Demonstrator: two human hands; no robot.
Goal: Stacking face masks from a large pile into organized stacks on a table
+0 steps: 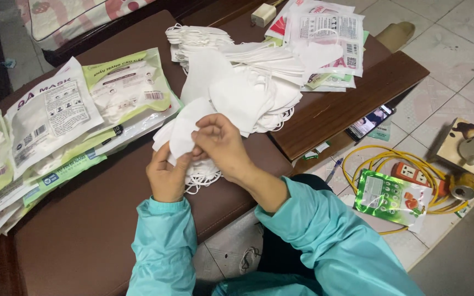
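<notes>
Partly hidden white mask [185, 129], both hands pinching

Soft, matt white cloth on the masks [237, 93], fuzzy-looking and unshiny. The packets [50, 115] beside them are glossy plastic film, catching the light. Brown table [83, 230] has a smooth, leathery sheen, its far board [352, 104] polished wood. Sleeves [330, 241] are slick teal synthetic fabric. Yellow cable [390, 161] looks like smooth rubbery plastic; floor tiles [445, 55] are dull and speckled.

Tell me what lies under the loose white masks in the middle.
Under the white masks shows the brown table; tangled ear loops stick out below them. Anything deeper in the heap is covered.
</notes>
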